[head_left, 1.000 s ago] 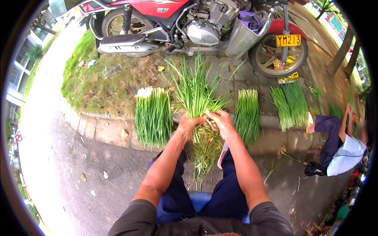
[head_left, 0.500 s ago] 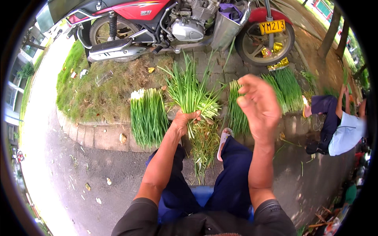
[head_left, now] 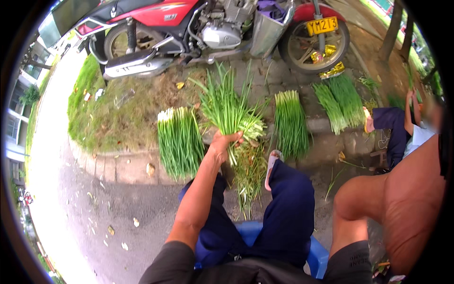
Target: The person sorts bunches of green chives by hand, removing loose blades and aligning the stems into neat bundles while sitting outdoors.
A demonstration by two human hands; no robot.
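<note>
My left hand (head_left: 226, 144) is closed around a loose bunch of garlic chives (head_left: 229, 104), over the kerb between my knees. Long green leaves fan away from me, and pale cut ends stick out to the right. Under it lies a heap of yellowish trimmed leaves (head_left: 248, 182). To its left rests a neat bundle of garlic chives (head_left: 179, 142), pale ends pointing away from me; to its right lies a similar bundle (head_left: 290, 123). My right arm (head_left: 402, 203) is bent up close at the right edge, its hand out of the picture.
A red motorcycle (head_left: 165, 14) stands beyond the kerb. Further right are more chive bundles (head_left: 343, 102) and a seated person in dark trousers (head_left: 392, 125). My sandalled foot (head_left: 273, 165) is near the right-hand bundle. I sit on a blue stool (head_left: 318, 258).
My right hand has gone from above the right-hand bundle up and out of the picture at the right, uncovering that bundle. My left hand keeps hold of the garlic chives in about the same place.
</note>
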